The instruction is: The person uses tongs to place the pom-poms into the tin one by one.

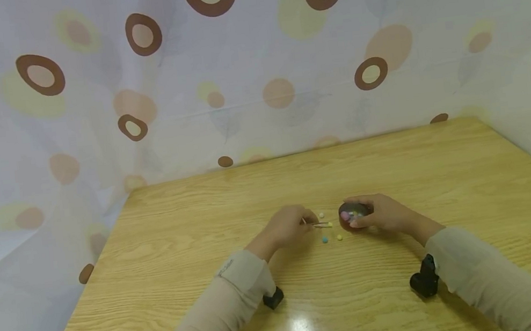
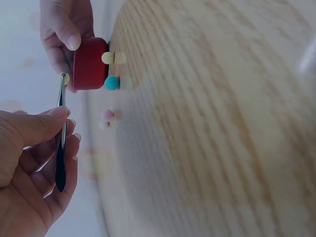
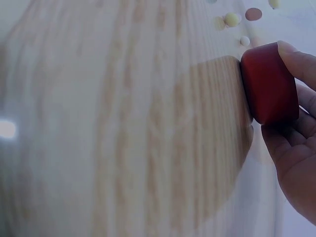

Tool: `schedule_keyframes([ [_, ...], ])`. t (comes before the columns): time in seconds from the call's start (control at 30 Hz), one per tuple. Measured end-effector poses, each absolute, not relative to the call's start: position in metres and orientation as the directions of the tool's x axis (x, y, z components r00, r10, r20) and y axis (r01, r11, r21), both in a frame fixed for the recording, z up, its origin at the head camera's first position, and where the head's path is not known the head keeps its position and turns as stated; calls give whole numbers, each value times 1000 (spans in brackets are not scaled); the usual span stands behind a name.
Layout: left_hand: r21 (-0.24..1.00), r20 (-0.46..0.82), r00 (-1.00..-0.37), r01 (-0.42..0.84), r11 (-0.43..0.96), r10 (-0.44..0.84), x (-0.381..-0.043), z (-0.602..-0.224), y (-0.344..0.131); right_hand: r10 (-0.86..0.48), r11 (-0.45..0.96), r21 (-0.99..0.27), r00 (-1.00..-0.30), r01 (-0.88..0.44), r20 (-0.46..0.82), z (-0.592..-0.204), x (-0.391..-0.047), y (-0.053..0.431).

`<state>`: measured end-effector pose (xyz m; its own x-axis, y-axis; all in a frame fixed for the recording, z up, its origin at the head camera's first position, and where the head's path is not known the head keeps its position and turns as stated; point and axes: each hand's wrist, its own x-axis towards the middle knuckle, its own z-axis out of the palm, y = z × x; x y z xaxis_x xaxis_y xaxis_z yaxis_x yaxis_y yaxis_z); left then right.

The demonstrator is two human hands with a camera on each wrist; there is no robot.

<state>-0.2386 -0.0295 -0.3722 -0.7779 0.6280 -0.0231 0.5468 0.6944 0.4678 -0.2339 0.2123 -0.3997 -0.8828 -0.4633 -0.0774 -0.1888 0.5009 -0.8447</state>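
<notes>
My left hand (image 1: pixel 291 226) pinches a pair of metal tweezers (image 2: pixel 60 168) between thumb and fingers. At the tweezers' tips is a small yellow ball (image 2: pixel 66 78), close to the side of a red bowl (image 2: pixel 91 64). My right hand (image 1: pixel 387 214) holds that bowl on the table from its right side, thumb and fingers around it. In the head view, pink and other coloured balls (image 1: pixel 346 215) show inside the dark bowl. Loose on the table between the hands lie a blue ball (image 1: pixel 324 240), another yellow ball (image 1: pixel 339 237) and a white ball (image 1: pixel 321 215); the left wrist view also shows a pink ball (image 2: pixel 107 115).
The wooden table (image 1: pixel 212 214) stretches out around both hands. Behind it hangs a pale curtain (image 1: pixel 252 129) with brown and yellow rounds. Black devices (image 1: pixel 424 278) sit under both wrists, close over the tabletop.
</notes>
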Motion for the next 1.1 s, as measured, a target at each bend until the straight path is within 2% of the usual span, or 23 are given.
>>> schedule_keyframes([
  [0.63, 467, 27, -791, 550, 692, 611, -254, -373, -9, -418, 563, -804, -905, -191, -77, -404, -237, 211],
  [1.1, 429, 5, -783, 564, 706, 622, -257, -377, 10, -446, 528, -822, -893, -213, -55, -407, -235, 212],
])
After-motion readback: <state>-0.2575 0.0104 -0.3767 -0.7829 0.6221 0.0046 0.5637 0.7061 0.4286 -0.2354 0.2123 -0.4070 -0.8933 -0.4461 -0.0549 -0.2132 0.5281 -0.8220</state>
